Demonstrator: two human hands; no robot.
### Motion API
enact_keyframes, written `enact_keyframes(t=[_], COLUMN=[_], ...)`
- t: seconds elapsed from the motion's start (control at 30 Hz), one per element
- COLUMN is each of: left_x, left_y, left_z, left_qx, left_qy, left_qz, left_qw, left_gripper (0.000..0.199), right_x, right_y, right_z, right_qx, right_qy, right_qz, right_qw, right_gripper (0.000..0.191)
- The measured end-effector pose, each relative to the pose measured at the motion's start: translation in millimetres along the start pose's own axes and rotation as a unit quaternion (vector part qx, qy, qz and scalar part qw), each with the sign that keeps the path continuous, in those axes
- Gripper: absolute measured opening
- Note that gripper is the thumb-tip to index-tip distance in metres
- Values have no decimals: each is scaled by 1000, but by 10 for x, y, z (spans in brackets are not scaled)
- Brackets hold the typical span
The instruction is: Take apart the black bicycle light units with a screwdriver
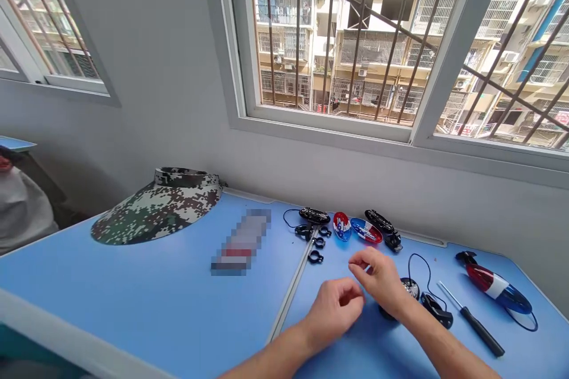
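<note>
Above the blue table, my left hand [335,310] is curled with thumb and fingertips together; anything pinched there is too small or hidden. Just right of it and slightly farther off, my right hand [377,277] has its thumb and fingers pinched, and what they hold cannot be made out. Behind the hands lie two red, white and blue oval covers [342,227] and several black ring clamps [315,257]. A round part with a shiny face [411,288] is partly hidden by my right wrist. Beside it sits a black bracket [437,310] near a thin cable.
A screwdriver [482,331] with a black handle lies right of my forearm, near a red, white and blue oval lamp [498,288]. Black oval bases [314,215] rest toward the wall. At left are a camouflage sun visor [164,204] and a pixelated object [242,243].
</note>
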State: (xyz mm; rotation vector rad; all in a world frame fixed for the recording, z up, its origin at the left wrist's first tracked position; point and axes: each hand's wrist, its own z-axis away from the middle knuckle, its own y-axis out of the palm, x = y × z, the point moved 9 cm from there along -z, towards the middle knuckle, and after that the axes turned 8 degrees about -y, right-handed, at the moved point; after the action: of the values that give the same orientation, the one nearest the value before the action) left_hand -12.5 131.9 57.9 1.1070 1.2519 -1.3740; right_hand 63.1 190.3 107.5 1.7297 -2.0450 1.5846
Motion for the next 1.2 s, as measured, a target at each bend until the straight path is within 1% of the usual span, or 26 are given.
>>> enact_keyframes(t=[0.07, 0.13, 0.2, 0.23, 0.37, 0.5, 0.73, 1.07, 1.2], left_x=[-138, -252, -313, -324, -304, -251, -242, -273, -290], left_y=[105, 227, 312, 331, 351, 417, 471, 481, 471], left_z=[79, 180, 259, 278, 283, 285, 316, 342, 354], left_qx=[19, 42, 52, 49, 28, 40, 45, 50, 51], left_qy=[93, 180, 239, 254, 272, 282, 295, 305, 301], left_qz=[-104, -203, -271, -293, -329, -343, -356, -365, -364], left_qw=[990, 962, 931, 920, 904, 895, 885, 878, 880], left_gripper=[18, 22, 24, 25, 26, 26, 30, 30, 28], right_x=[90, 176, 232, 247, 241, 192, 149, 156, 169], right_y=[134, 266, 387, 451, 673, 771, 801, 804, 796], right_z=[-110, -222, -325, -369, -468, -464, -427, -436, -434], right_qx=[19, 17, 5, 2, 10, 24, 43, 47, 48], right_qy=[-31, -57, -69, -70, -64, -58, -55, -52, -53], right_qz=[37, 67, 88, 94, 105, 116, 128, 130, 130], right_qw=[999, 996, 994, 993, 992, 991, 989, 989, 989], right_gripper=[13, 14, 14, 13, 14, 15, 15, 13, 13])
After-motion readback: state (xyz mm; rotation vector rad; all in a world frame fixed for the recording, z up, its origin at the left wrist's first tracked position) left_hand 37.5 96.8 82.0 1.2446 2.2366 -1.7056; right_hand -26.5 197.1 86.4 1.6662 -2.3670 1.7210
